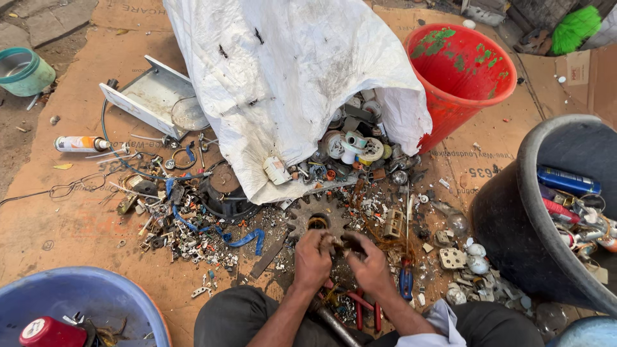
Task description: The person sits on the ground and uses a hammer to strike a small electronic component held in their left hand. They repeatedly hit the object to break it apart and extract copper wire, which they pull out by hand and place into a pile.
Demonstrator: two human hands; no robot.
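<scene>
Daylight falls on a dirt floor covered with flattened cardboard sheets. A white woven sack slumps at the far middle, with a red bucket to its right and a black tub further right. A blue basin sits near left and a teal pot far left.

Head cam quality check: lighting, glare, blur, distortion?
Head view: even daylight, soft shadows; white sack bright but not blown out, creases readable. Both hands, left hand and right hand, slightly soft over the scrap near the gear. Wide-angle bend at the edges, seen in the black tub.
</scene>
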